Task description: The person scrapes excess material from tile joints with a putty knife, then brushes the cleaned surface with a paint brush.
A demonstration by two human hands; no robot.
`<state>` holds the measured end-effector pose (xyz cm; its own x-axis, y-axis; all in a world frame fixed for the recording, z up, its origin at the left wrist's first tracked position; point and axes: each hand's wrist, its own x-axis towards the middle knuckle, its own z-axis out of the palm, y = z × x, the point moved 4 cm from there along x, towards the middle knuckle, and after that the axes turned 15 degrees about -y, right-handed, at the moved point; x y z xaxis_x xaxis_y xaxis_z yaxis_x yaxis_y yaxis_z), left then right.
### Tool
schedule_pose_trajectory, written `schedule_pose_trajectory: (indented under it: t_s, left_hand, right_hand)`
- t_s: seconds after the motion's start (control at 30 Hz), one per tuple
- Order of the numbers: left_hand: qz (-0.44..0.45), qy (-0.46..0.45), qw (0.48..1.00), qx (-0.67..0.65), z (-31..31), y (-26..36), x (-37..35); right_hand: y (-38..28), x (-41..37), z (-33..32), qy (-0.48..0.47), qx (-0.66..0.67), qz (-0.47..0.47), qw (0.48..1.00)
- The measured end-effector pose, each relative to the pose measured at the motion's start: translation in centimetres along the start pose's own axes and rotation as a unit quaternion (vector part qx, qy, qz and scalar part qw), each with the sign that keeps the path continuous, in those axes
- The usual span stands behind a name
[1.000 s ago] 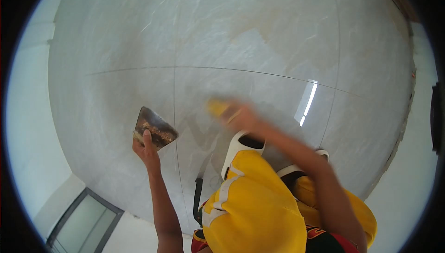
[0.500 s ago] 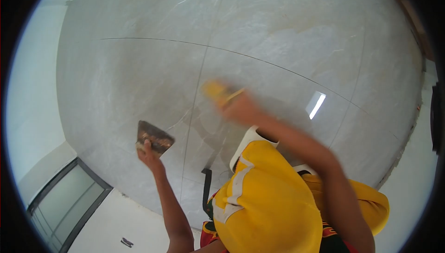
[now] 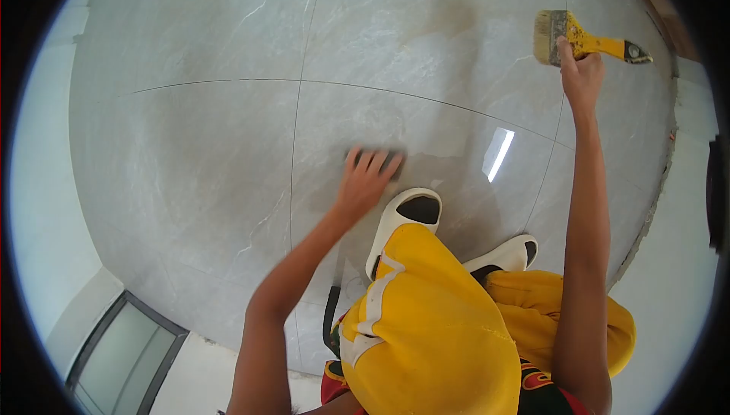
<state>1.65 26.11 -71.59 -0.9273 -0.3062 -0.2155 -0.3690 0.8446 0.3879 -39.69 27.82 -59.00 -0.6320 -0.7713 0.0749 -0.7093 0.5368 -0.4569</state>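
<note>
In my right hand (image 3: 584, 77) is a wide paintbrush (image 3: 551, 37) with pale bristles and a yellow handle, raised at the upper right with its bristles pointing left. My fingers pinch it near the metal band. My left hand (image 3: 366, 183) is low in the middle, its fingers bent over a dark flat plate (image 3: 395, 163). Most of the plate is hidden behind the fingers, and it appears to be at or just above the grey tiled floor (image 3: 213, 164). One white slipper (image 3: 380, 221) is just right of that hand.
My bent knees in yellow trousers (image 3: 433, 324) fill the lower middle. Another white slipper (image 3: 517, 251) stands to the right. A black strap (image 3: 331, 316) hangs beside my left leg. Thin joints cross the tiles. A dark-framed glass panel (image 3: 125, 354) and pale walls border the floor.
My right hand has swung the paintbrush from the middle to the upper right. My left hand has carried the dark plate rightward and up, close to the slipper. The view has shifted slightly.
</note>
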Motion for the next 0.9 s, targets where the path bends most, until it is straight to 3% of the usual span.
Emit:
schedule_pose_trajectory:
  t_s: [0.07, 0.17, 0.2, 0.3, 0.33, 0.37, 0.4, 0.43, 0.47, 0.5, 0.57, 0.6, 0.63, 0.73, 0.83, 0.87, 0.9]
  left_hand:
    - [0.012, 0.0, 1.0, 0.028, -3.1, -1.5, 7.1]
    - [0.019, -0.103, 0.99, 0.095, -0.7, 1.6, 5.6]
    - [0.063, -0.074, 0.991, 0.097, 1.0, 2.9, 2.8]
    - [0.044, -0.07, 0.991, 0.108, 0.4, 0.3, 4.3]
    - [-0.01, -0.035, 0.994, 0.102, -0.4, -2.5, 7.0]
    - [-0.121, -0.074, 0.982, 0.122, -2.1, -4.7, 9.2]
    - [-0.174, 0.033, 0.983, -0.036, -5.8, -6.5, 10.2]
    - [-0.267, 0.011, 0.878, -0.398, -8.1, -8.0, 10.5]
    - [-0.249, 0.062, 0.74, -0.621, -8.1, -9.4, 10.3]
    - [-0.168, 0.095, 0.598, -0.777, -8.5, -7.7, 10.3]
    - [0.012, 0.152, 0.233, -0.961, -9.8, -3.2, 10.0]
    - [-0.022, 0.177, 0.248, -0.952, -6.3, -3.5, 10.1]
    - [0.022, 0.182, 0.215, -0.959, -6.7, -2.8, 9.9]
    - [0.091, 0.193, 0.148, -0.966, -7.5, 0.1, 8.1]
    - [0.063, 0.219, 0.199, -0.953, -7.3, -0.3, 7.2]
    - [0.041, 0.221, 0.228, -0.947, -7.3, -0.8, 6.5]
    - [0.022, 0.233, 0.233, -0.944, -7.4, -1.2, 5.7]
  right_hand:
    - [-0.9, -2.3, 0.6, -0.033, 0.02, 0.002, 0.999]
    - [-2.5, -5.1, 0.0, -0.108, 0.018, -0.042, 0.993]
    - [-2.3, -5.6, -0.5, -0.09, 0.057, -0.037, 0.994]
    - [-1.3, -6.9, 0.6, -0.088, 0.123, -0.023, 0.988]
    - [-1.2, -7.4, 1.2, -0.118, 0.106, -0.017, 0.987]
    - [-1.2, -7.7, 2.4, -0.158, 0.086, -0.025, 0.983]
    - [-1.0, -8.0, 3.0, -0.144, 0.083, -0.031, 0.986]
    - [-1.2, -8.1, 3.3, -0.136, 0.207, 0.013, 0.969]
    - [-2.1, -8.3, 3.8, -0.127, 0.327, 0.055, 0.935]
    - [-3.4, -8.5, 4.7, -0.117, 0.442, 0.096, 0.884]
    - [-7.7, -9.5, 7.1, -0.147, 0.506, 0.069, 0.847]
    - [-10.2, -10.4, 8.9, -0.201, 0.486, 0.005, 0.85]
    - [-11.7, -11.2, 10.1, -0.252, 0.464, -0.057, 0.847]
    - [-10.0, -8.1, 8.8, -0.196, 0.439, 0.007, 0.877]
    - [-12.8, -9.9, 9.8, -0.2, 0.38, -0.143, 0.892]
    - [-14.1, -11.3, 10.2, -0.22, 0.352, -0.237, 0.879]
    - [-13.1, -11.1, 10.2, -0.206, 0.273, -0.197, 0.919]
